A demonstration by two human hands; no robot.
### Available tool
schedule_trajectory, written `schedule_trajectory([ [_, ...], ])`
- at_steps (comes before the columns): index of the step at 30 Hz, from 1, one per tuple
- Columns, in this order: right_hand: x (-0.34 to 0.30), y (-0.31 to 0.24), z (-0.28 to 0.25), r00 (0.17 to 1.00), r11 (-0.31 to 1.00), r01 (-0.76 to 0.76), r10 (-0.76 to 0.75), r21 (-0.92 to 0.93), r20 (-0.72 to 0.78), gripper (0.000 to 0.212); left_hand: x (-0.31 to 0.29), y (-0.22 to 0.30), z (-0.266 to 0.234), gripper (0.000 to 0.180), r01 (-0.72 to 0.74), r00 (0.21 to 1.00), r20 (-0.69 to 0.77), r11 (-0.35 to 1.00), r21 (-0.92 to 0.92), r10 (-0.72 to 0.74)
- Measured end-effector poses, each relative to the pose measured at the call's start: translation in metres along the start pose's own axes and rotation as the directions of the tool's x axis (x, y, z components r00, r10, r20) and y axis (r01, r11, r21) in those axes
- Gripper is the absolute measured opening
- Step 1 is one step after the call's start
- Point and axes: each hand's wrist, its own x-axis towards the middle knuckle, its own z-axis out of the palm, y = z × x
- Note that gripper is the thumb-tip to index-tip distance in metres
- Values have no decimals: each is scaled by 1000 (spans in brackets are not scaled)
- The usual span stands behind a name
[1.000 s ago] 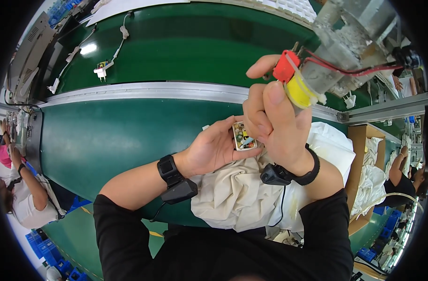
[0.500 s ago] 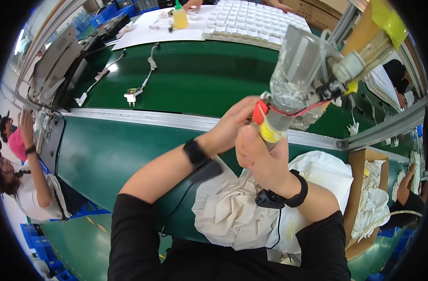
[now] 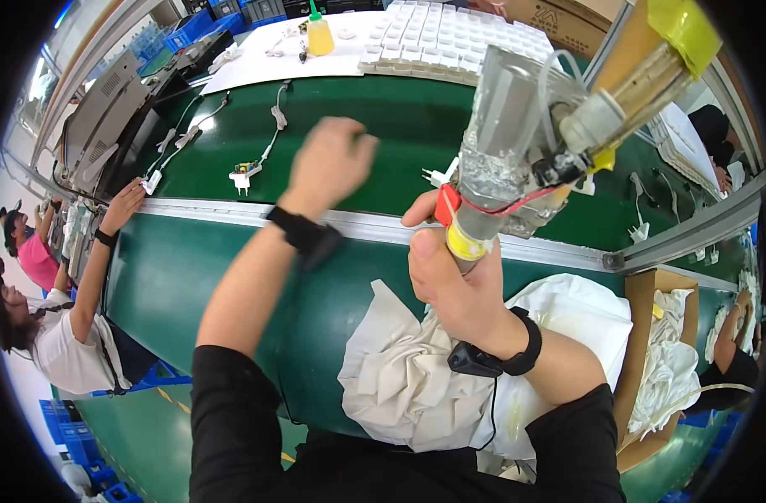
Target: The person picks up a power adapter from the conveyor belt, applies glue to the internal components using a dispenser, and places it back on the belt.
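My right hand [image 3: 462,281] is closed around the grip of a bulky foil-wrapped tool [image 3: 504,163]. The tool has a clear upper chamber, a red lever, yellow tape and red wires, and it runs up to a thick tan tube. My left hand [image 3: 331,163] is off the tool, over the green belt, with thumb and fingers apart, slightly blurred, and nothing visible in it. Near it lies a white plug adapter with a bare circuit board [image 3: 244,174] and a cord. Another white plug [image 3: 440,174] shows just left of the tool.
A crumpled cream cloth [image 3: 408,369] lies before me. To its right stands a carton [image 3: 619,402] with white cloths. A metal rail [image 3: 215,211] borders the belt. Farther back are white trays [image 3: 450,42] and a yellow bottle [image 3: 319,38]. A co-worker's hand [image 3: 129,201] touches a plug at left.
My left hand has left the tool and moved forward and left over the belt. The tool has shifted slightly left in my right hand. At left, a co-worker's hand has reached a plug.
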Motion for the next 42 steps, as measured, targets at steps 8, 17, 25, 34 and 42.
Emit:
schedule_trajectory([
  [8,2,-3,5,1000,999,27,-27,-32,0,24,-15,-130,-97,35,758,578,454,652,10,-678],
  [17,5,-2,13,999,997,11,-14,-81,-37,21,-56,-12,-55,28,636,754,557,175,-752,-347],
  [25,10,-14,3,996,994,54,-61,-99,-60,22,-149,93,-11,29,849,521,853,-120,-515,27],
  [34,9,-13,-9,993,991,55,-67,-124,-94,26,-156,94,1,37,811,560,786,-369,-454,262],
  [42,4,-6,-18,988,985,86,-103,-150,-110,27,-164,94,15,39,807,563,778,-386,-446,278],
])
